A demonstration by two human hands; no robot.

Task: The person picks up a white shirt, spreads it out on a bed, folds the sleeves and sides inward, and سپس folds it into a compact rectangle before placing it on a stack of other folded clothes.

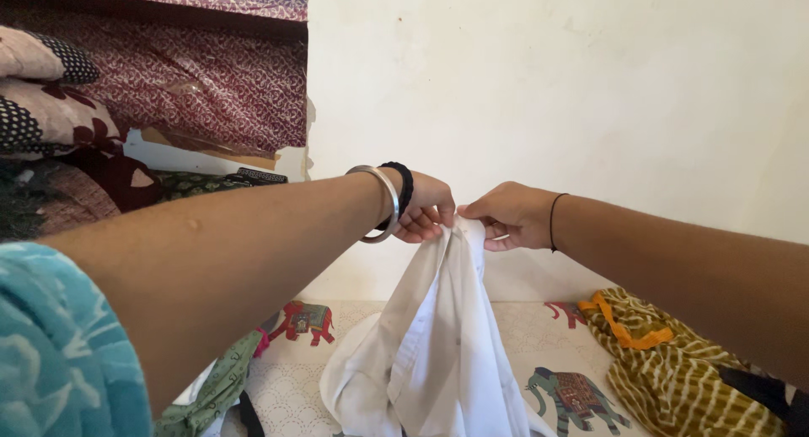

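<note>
Hanging straight down from two pinching grips, a white shirt [438, 353] runs its long axis vertically, its lower folds pooling on an elephant-print bedspread [539, 336]. Left hand [424, 208] and right hand [508, 215] both close on its top edge, nearly touching, arms stretched forward at the same height before a pale wall [590, 91]. An olive striped garment [674, 361] lies to the right.
</note>
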